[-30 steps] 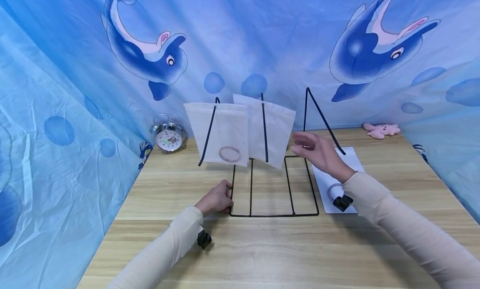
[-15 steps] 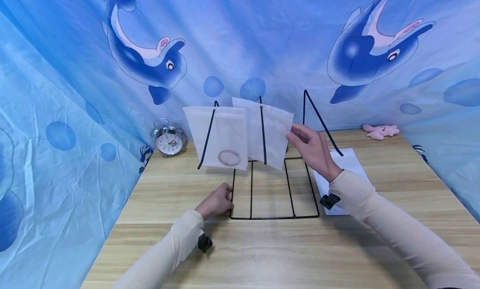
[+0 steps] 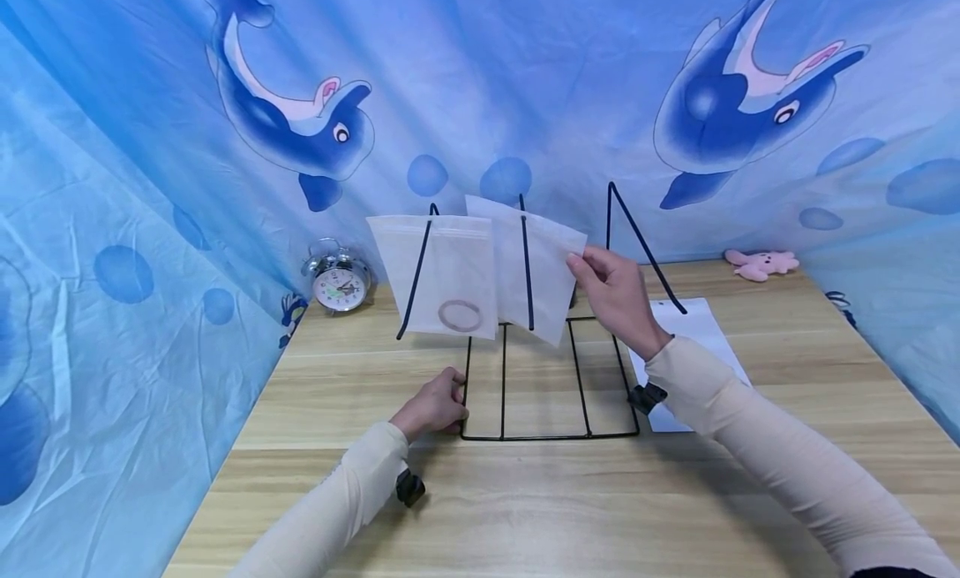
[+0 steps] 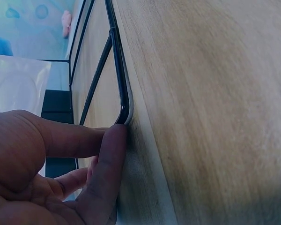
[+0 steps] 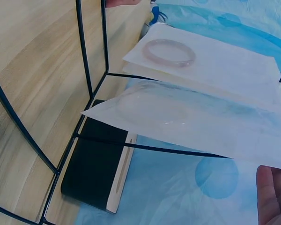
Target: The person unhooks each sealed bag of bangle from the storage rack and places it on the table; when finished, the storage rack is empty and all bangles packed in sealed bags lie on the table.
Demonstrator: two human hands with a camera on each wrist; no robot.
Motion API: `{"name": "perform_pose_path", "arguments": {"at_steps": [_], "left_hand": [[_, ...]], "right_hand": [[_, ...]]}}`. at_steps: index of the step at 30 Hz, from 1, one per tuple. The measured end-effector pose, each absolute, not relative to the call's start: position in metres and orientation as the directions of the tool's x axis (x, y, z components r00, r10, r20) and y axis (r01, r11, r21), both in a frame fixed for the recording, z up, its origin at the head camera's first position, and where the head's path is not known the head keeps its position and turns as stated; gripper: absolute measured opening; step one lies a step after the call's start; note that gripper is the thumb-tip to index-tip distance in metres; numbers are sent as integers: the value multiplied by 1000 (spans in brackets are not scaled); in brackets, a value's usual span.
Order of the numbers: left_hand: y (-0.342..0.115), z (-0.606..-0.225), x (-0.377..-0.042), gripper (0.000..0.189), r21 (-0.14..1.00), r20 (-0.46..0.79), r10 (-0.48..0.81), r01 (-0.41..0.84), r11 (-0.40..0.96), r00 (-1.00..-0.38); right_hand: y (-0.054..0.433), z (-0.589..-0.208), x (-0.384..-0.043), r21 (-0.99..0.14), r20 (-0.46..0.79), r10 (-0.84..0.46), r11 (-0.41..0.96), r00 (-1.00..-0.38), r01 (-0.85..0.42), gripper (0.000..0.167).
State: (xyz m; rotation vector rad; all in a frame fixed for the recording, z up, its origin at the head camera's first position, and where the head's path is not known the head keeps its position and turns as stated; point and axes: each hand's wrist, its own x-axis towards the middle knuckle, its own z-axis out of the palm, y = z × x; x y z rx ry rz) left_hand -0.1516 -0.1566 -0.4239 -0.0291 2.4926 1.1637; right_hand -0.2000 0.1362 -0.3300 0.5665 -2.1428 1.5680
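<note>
My left hand [image 3: 435,403] holds the left side of a black wire rack [image 3: 547,437] near its front corner; in the left wrist view the thumb and a finger pinch the wire. Two frosted white zip bags hang upright in the rack's angled wire dividers. The left bag [image 3: 405,244] shows a pale pinkish bangle [image 5: 168,53] inside. My right hand [image 3: 617,299] pinches the upper right edge of the right bag [image 3: 551,269], thumb in front, fingers partly hidden behind. This bag stands tilted. The right wire divider [image 3: 647,244] holds no bag.
A flat white piece [image 3: 701,332] lies on the table right of the rack. A silver alarm clock [image 3: 339,284] stands back left, a pink plush toy [image 3: 761,263] back right. Behind the rack is a dark box-like object [image 5: 93,164]. A blue dolphin curtain [image 3: 480,77] closes the back.
My right hand has moved left from beside the right divider to the right bag and now pinches its edge. The bag's lower corner has shifted slightly left. My left hand stays on the rack.
</note>
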Motion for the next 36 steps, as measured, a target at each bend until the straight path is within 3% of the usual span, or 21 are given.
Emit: {"name": "perform_pose_path", "arguments": {"at_steps": [29, 36], "left_hand": [[-154, -426, -152, 53, 736, -357, 123, -198, 647, -926], [-154, -428, -153, 54, 734, -351, 116, -196, 650, -929]], "right_hand": [[155, -333, -159, -701, 617, -82, 394, -783, -594, 18], [158, -329, -146, -739, 580, -128, 331, -804, -586, 18]]}}
